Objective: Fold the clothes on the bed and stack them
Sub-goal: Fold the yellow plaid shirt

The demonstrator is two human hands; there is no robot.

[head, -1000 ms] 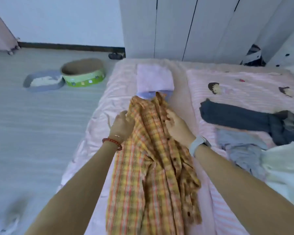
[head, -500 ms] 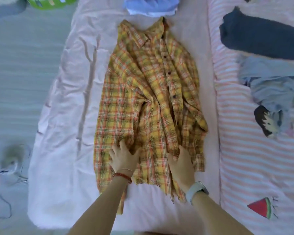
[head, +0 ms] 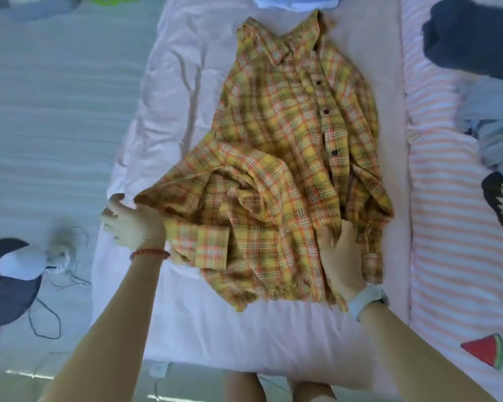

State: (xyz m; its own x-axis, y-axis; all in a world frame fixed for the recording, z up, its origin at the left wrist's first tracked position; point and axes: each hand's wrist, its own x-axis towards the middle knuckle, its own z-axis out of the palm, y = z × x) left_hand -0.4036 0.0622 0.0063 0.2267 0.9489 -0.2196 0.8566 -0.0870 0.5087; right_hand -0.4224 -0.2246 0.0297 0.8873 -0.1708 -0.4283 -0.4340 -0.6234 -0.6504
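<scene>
two hands work a yellow-and-orange plaid button shirt [head: 288, 158] lying collar-away on the pink bed sheet [head: 163, 111]. the left hand [head: 134, 224] pinches the shirt's left edge, pulled outward. the right hand [head: 341, 256] presses flat, fingers straight, on the lower front.

One yellow plaid shirt [head: 288, 158] at centre, one dark navy garment [head: 471, 42] upper right, one grey-blue garment [head: 494, 126] right, two hands, left [head: 134, 224], right [head: 341, 256].

A pale pink bed [head: 169, 117] fills mid-frame. On it lie a plaid shirt [head: 285, 158], centre, and a striped blanket [head: 447, 233], right.
</scene>
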